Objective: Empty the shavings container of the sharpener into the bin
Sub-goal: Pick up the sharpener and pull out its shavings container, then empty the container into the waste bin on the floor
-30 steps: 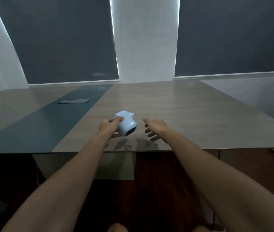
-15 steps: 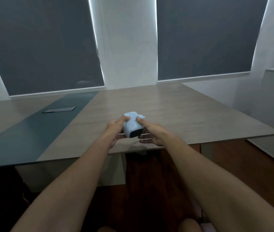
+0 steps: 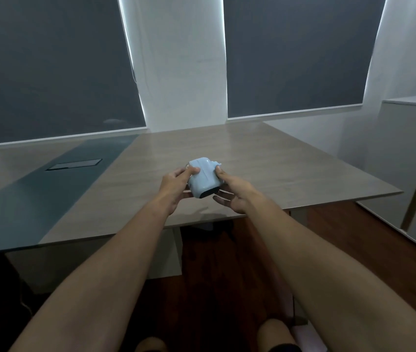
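Note:
A pale blue sharpener with a dark front panel is held just above the near edge of the wooden table. My left hand grips its left side, thumb on top. On the sharpener's right side rests my right hand, thumb against the top and fingers curled beneath it. No bin is in view.
A dark green strip with a recessed cable hatch runs along the table's left half. A pale cabinet stands at the right. Dark blinds cover the windows behind. My knees show at the bottom over a wooden floor.
My right hand has come in from the right and taken hold of the sharpener beside my left hand. The view has swung right, bringing the cabinet into sight.

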Demonstrator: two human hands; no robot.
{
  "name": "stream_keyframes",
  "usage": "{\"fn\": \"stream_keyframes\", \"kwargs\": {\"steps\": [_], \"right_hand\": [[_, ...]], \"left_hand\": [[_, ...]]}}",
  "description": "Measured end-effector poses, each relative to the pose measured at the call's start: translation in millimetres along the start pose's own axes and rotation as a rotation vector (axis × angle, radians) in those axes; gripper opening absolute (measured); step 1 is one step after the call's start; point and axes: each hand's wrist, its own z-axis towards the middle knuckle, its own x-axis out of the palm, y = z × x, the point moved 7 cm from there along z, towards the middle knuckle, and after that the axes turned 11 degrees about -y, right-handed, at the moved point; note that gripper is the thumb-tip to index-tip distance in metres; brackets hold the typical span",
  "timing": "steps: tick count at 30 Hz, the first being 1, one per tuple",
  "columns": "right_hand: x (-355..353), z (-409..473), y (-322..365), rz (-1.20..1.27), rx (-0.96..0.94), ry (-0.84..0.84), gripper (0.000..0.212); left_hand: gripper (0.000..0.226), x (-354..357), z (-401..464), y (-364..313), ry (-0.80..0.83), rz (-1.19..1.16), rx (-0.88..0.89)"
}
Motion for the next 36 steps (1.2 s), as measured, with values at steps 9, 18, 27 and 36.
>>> {"fn": "stream_keyframes", "kwargs": {"steps": [9, 18, 27, 36], "right_hand": [[-52.0, 8.1, 20.4, 0.273, -0.094, -0.135, 0.030], [-74.3, 10.5, 24.5, 0.181, -0.164, -0.130, 0.059], [-85.1, 0.0, 27.0, 0.100, -0.196, -0.124, 0.064], [-140.6, -40.3, 56.7, 0.038, -0.278, -0.217, 0.060]], "left_hand": [[0.045, -8.9, 7.7, 0.0, -0.082, 0.085, 0.057], [0.058, -9.9, 13.9, 17.7, -0.308, 0.369, 0.250], [0.063, -11.0, 14.1, 28.8, -0.305, 0.503, 0.212], [0.068, 54.6, -17.8, -36.8, -0.280, 0.719, 0.464]]}}
